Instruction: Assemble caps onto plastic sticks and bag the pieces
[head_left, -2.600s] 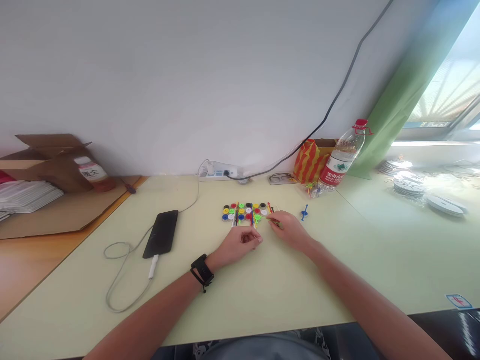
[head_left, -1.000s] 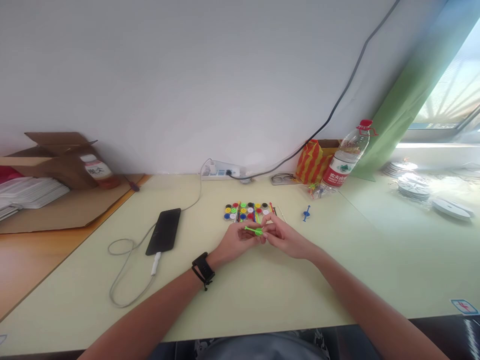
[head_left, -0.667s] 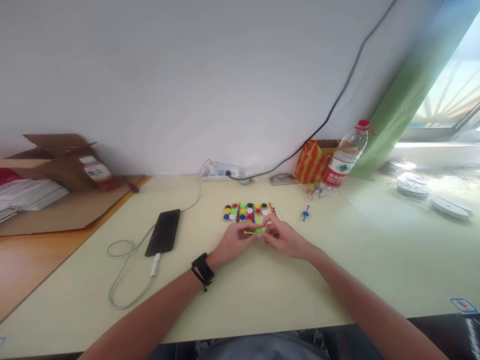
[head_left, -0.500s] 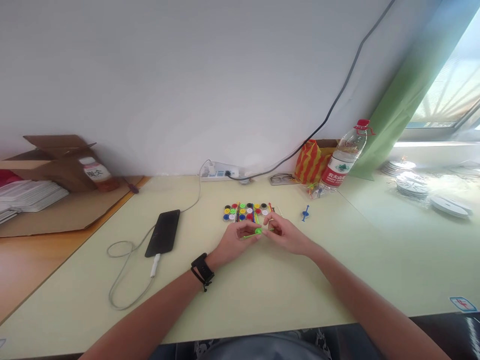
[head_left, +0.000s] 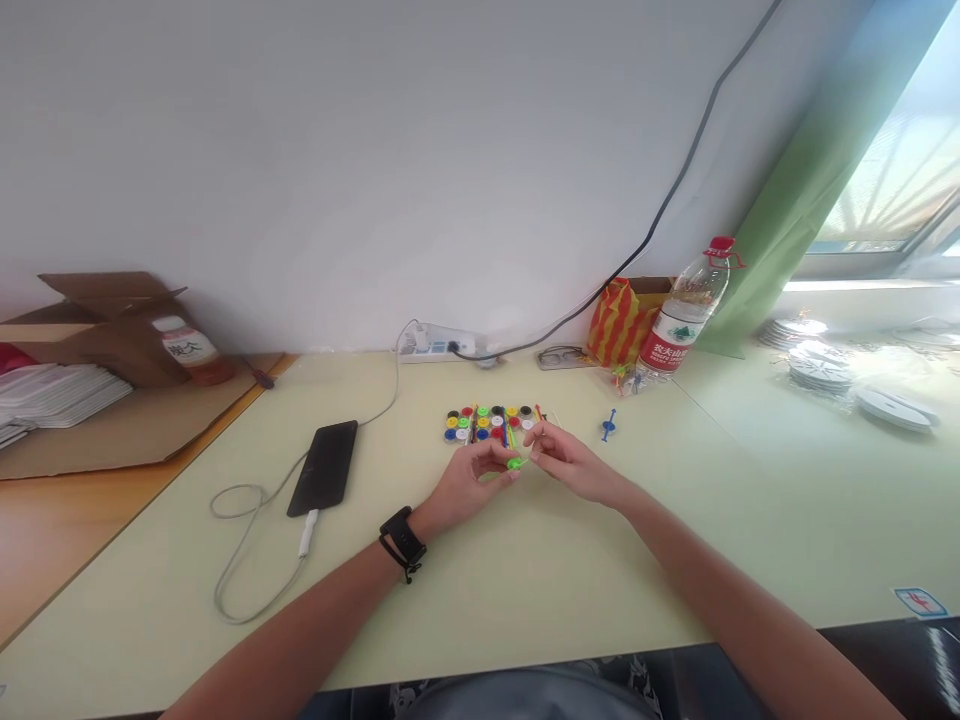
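A small bright green spinner [head_left: 514,464], a round disc with an arrow through it, is pinched between the thumb and fingers of my left hand [head_left: 472,483]. The curled fingertips of my right hand [head_left: 571,468] close on the right end of its arrow; part of that end is hidden. Just beyond both hands lie rows of coloured round discs [head_left: 483,422] in black, red, green, yellow, white and blue, with thin coloured arrows among them. To the right, a blue arrow spinner [head_left: 608,427] lies alone on the table.
A black phone [head_left: 324,468] with a white charging cable lies left. A power strip [head_left: 439,344] sits by the wall. A large water bottle [head_left: 679,325], a striped bag [head_left: 616,325] and glasses [head_left: 564,357] stand or lie behind. Stacks of white discs [head_left: 819,367] lie at right, a cardboard box [head_left: 124,340] at left.
My right hand has shifted slightly at the green spinner's right side, its fingers drawn closer around the arrow. The left hand keeps its hold. The view has moved a little.
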